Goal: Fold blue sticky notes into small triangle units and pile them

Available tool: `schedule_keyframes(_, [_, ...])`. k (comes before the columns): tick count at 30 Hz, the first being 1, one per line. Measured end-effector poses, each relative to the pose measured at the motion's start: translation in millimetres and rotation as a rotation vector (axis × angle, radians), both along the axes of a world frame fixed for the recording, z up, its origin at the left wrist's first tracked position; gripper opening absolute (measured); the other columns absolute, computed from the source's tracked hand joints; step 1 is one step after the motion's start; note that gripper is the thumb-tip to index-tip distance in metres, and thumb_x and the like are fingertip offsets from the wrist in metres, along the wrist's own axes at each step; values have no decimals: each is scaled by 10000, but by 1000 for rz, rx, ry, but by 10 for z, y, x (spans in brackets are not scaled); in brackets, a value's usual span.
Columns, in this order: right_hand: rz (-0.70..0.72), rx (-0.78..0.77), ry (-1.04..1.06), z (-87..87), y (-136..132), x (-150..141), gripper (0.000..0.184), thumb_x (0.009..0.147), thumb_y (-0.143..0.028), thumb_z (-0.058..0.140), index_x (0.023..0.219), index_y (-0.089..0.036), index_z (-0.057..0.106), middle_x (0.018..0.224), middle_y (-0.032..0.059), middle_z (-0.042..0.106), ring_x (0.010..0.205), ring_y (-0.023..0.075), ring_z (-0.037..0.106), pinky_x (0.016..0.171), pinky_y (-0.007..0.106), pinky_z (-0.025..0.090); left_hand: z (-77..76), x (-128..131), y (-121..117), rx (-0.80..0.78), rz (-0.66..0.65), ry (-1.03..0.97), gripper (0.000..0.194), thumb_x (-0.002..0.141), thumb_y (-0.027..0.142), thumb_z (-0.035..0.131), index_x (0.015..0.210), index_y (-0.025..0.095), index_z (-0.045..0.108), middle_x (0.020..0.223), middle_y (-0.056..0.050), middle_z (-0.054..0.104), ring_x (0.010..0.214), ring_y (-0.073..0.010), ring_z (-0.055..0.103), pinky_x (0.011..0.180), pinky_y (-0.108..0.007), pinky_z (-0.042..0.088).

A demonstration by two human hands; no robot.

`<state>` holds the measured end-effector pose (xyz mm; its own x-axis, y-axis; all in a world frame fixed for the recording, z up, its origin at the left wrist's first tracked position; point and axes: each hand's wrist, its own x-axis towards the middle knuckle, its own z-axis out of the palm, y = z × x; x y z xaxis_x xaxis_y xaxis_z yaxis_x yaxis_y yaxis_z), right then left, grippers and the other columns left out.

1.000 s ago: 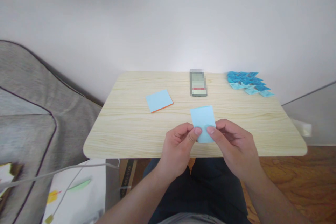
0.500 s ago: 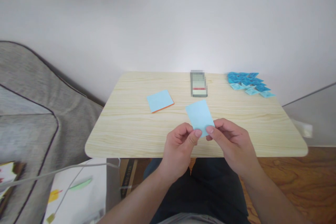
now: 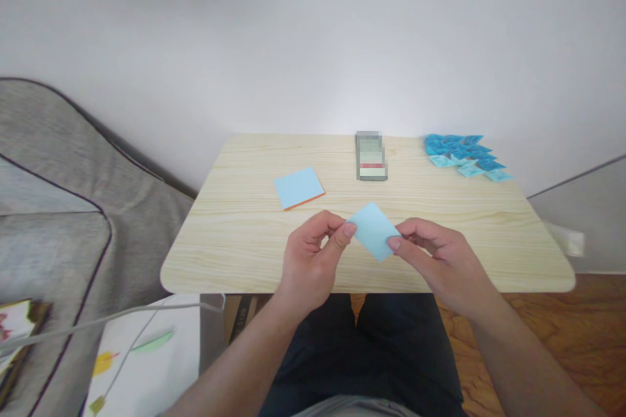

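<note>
A light blue paper sheet [image 3: 373,229] is held between both hands just above the wooden table [image 3: 244,241], near its front edge. My left hand [image 3: 313,260] pinches the sheet's left corner with thumb and forefinger. My right hand [image 3: 435,257] pinches its right corner the same way. The sheet lies tilted, nearly flat. A pad of light blue sticky notes [image 3: 298,187] with an orange edge rests on the table, behind and left of my left hand.
A heap of several folded blue paper pieces [image 3: 464,155] sits at the table's far right corner. A small blurred-out object [image 3: 371,156] lies at the far middle. A grey sofa [image 3: 49,195] stands to the left, a white wall behind, wooden floor to the right.
The sheet has turned from upright to a tilted, flatter lie. My left hand moved left and up to one corner, and my right hand holds the opposite corner.
</note>
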<state>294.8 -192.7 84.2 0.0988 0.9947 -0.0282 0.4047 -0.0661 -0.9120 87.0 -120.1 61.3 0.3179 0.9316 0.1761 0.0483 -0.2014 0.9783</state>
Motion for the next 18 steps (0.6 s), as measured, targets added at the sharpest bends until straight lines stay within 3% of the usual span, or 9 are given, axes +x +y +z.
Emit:
schedule_keyframes(4, [-106, 205, -134, -72, 25, -29, 184, 890, -333, 737, 1064, -275, 727, 813, -18, 573, 759, 150, 557, 739, 303, 464, -78, 8, -28, 380, 26, 169, 62, 931, 232, 686, 925, 199, 738, 819, -29, 690, 777, -157, 594, 745, -300, 471])
schedule_keyframes(9, [-119, 172, -71, -118, -7, -69, 298, 905, -298, 709, 1201, -275, 688, 704, -46, 523, 650, 136, 524, 668, 291, 476, -221, -13, -53, 765, 42, 319, 256, 875, 146, 717, 1107, 253, 744, 895, -48, 728, 826, -183, 596, 804, -352, 466])
schedule_keyframes(13, [-9, 191, -134, -133, -43, -82, 139, 911, -279, 694, 1039, -264, 744, 809, 0, 674, 749, 164, 619, 727, 310, 507, -279, -38, -123, 875, 35, 415, 322, 848, 151, 738, 1138, 291, 729, 924, -44, 716, 843, -193, 588, 824, -369, 446])
schedule_keyframes(15, [7, 199, -180, -135, -63, -72, 81, 921, -278, 682, 944, -260, 758, 875, 20, 713, 811, 180, 640, 763, 323, 514, -296, -45, -149, 856, 17, 416, 322, 837, 162, 749, 1132, 288, 726, 965, -51, 719, 885, -205, 597, 852, -380, 450])
schedule_keyframes(18, [11, 172, -124, -146, -102, -31, 97, 933, -280, 674, 975, -258, 759, 932, 36, 734, 879, 203, 662, 809, 344, 528, -338, -63, -138, 778, 11, 422, 292, 845, 166, 733, 1115, 275, 731, 1052, -71, 721, 981, -229, 613, 910, -402, 454])
